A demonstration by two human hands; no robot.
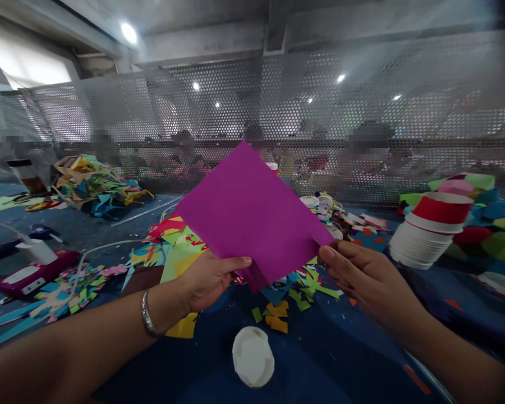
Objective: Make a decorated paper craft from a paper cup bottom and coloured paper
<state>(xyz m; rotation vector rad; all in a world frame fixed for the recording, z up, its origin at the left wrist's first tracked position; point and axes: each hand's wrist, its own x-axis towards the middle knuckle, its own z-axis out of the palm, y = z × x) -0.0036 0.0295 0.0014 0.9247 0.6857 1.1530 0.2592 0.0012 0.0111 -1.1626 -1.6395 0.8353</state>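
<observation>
One left hand (206,283) and one right hand (362,275); one purple sheet (252,213); one silver bracelet (148,314); one white disc (253,357) between the forearms; one dark-lidded bottle (30,178); one stack of paper cups (423,238) at right — its cups uncountable; paper scraps (307,289) — too many to number.

L grip (207,283) & R grip (368,276) up, both prob. pinching.

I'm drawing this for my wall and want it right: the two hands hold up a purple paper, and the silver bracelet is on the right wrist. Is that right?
Nearly! The silver bracelet is on the left wrist, not the right, as the head view shows. The left hand and right hand do hold up a purple paper.
</observation>
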